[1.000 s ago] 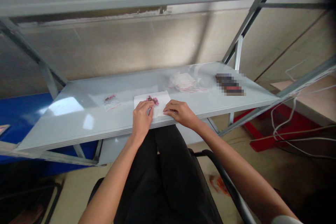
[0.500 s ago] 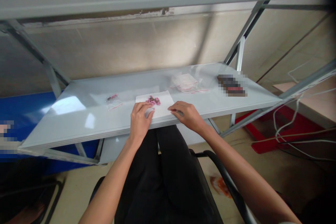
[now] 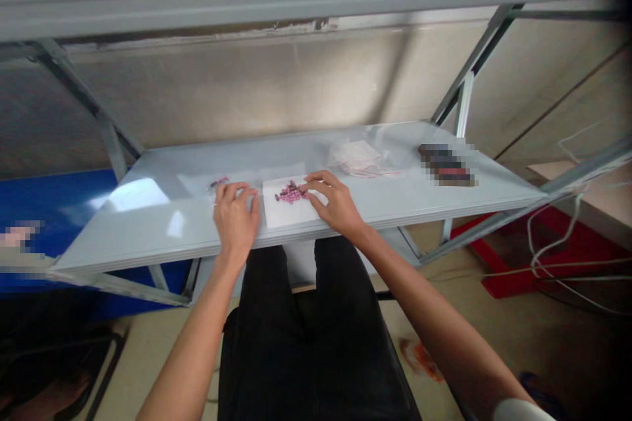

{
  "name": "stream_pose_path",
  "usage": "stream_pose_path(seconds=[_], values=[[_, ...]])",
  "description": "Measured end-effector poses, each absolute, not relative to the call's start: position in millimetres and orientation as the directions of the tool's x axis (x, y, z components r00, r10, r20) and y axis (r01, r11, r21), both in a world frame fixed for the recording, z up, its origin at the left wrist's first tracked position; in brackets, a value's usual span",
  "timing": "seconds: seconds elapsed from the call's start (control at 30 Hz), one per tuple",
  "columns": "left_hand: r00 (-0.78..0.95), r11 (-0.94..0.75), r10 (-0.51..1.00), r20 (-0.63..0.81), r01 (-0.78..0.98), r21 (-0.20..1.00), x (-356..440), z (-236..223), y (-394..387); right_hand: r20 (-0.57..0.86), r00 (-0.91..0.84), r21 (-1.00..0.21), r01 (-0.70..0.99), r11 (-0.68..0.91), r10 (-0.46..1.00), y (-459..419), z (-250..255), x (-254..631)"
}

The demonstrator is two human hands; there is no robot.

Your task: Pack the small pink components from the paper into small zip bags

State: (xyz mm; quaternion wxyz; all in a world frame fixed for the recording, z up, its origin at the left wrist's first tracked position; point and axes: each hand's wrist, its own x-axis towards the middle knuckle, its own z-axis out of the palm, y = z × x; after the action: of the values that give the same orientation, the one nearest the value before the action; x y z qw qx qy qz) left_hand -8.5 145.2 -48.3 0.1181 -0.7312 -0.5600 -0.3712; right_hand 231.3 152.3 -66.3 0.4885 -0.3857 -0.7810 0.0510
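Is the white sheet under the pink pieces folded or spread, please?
Spread: the white sheet lies flat, most of its surface showing.

From here I see a smooth, glossy desk [image 3: 380,200], clear shiny plastic bags [image 3: 358,159], matt paper [image 3: 286,214], dark cloth trousers [image 3: 340,329], and metal struts [image 3: 464,105].

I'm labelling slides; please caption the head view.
Right hand at small pink and dark pieces on a white sheet, left hand beside it.

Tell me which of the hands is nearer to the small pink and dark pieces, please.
Right. The right hand has its fingertips at the right edge of the pieces; the left hand is beyond the left edge of the white sheet.
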Motion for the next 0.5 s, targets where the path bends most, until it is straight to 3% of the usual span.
stream_pose_path(seconds=[0.1, 0.27, 0.4, 0.47, 0.5], values=[[0.088, -0.238, 0.812, 0.577, 0.952, 0.190, -57, -45, 152, 0.757, -0.150, -0.462, 0.566, 0.683, 0.636, 141, -69, 239], [0.149, -0.215, 0.891, 0.428, 0.971, 0.109, -89, -40, 160, 0.775, -0.067, -0.509, 0.523, 0.684, 0.628, 125, -64, 230], [0.059, -0.168, 0.872, 0.485, 0.969, 0.183, -76, -31, 142, 0.698, -0.090, -0.623, 0.412, 0.665, 0.710, 112, -54, 197], [0.009, -0.159, 0.854, 0.520, 0.956, 0.245, -60, -26, 118, 0.575, -0.111, -0.757, 0.305, 0.579, 0.810, 104, -47, 178], [-0.027, -0.184, 0.849, 0.528, 0.921, 0.343, -50, -24, 102, 0.496, -0.139, -0.823, 0.240, 0.515, 0.857, 100, -43, 170]])
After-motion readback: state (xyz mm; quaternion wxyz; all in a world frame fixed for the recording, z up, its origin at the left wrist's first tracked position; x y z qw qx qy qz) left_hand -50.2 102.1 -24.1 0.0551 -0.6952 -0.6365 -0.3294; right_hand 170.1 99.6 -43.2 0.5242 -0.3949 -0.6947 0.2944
